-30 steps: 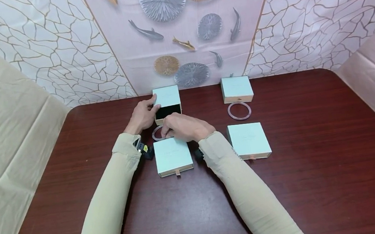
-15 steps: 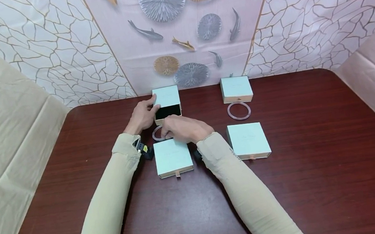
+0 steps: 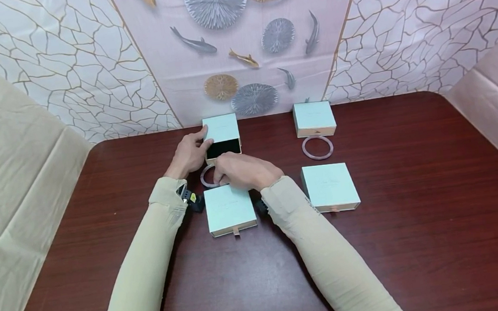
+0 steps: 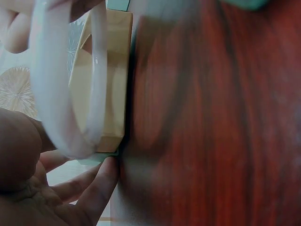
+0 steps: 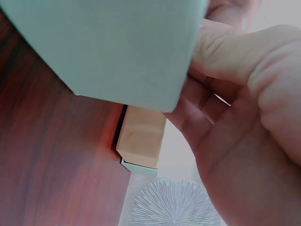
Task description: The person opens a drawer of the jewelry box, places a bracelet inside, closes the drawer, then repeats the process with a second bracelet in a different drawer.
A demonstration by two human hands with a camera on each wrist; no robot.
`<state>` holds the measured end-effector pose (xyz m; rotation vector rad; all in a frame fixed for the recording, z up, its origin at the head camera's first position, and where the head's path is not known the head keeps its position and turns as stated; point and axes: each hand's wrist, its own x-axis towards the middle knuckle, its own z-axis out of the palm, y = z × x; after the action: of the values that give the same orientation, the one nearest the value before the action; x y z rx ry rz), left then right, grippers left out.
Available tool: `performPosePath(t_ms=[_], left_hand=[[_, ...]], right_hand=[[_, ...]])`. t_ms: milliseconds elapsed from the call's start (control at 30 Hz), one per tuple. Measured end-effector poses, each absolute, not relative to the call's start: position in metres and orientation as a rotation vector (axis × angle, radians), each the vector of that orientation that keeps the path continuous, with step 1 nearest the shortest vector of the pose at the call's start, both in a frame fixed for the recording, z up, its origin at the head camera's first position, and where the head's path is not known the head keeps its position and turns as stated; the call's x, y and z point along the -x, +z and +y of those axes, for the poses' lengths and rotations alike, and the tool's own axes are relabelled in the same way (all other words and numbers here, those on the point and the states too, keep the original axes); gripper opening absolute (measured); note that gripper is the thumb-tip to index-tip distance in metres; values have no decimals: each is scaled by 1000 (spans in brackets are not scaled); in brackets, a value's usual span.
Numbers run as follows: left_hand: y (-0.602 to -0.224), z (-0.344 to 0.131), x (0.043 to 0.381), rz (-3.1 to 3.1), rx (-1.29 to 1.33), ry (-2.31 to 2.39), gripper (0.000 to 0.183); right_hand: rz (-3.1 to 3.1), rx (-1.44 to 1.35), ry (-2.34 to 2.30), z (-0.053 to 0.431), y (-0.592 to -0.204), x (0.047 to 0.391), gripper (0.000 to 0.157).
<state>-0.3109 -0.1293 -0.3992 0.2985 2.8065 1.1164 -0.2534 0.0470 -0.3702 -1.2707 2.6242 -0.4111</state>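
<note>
In the head view, my left hand [image 3: 187, 154] lies against the left side of the back-left mint box [image 3: 220, 126]. Its fairly straight fingers touch the edge. This box's drawer is pulled out toward me, showing a black lining [image 3: 223, 148]. My right hand [image 3: 246, 170] pinches a pale lilac bangle [image 3: 203, 178] in front of the drawer; its right part is hidden behind the fingers. The left wrist view shows the bangle [image 4: 51, 80] tilted up before the drawer's cream front [image 4: 115, 80]. Just below my right hand sits a closed mint box [image 3: 229, 208].
Another closed mint box [image 3: 315, 116] stands at the back right, with a second bangle [image 3: 318, 148] lying before it. Nearer me on the right is one more closed box [image 3: 330, 186] with a ribbon tab. A patterned cloth [image 3: 246, 35] hangs behind the dark red table [image 3: 415, 199].
The bangle in my right hand has risen a little and shifted slightly toward the drawer. My left hand has stayed on the box.
</note>
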Motion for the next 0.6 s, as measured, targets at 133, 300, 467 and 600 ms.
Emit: performPosePath(t_ms=[133, 300, 467, 600], left_hand=[[-399, -129, 311, 2801, -300, 1125, 55], [-400, -129, 312, 2799, -315, 1126, 54], [-401, -130, 311, 2792, -315, 1146, 51], [-401, -131, 311, 2794, -316, 1163, 50]], right_hand=[[2630, 1294, -407, 47, -368, 253, 44], [2630, 1331, -397, 47, -366, 251, 46], [2637, 1349, -399, 47, -364, 251, 47], [2649, 1353, -411, 47, -363, 250, 53]])
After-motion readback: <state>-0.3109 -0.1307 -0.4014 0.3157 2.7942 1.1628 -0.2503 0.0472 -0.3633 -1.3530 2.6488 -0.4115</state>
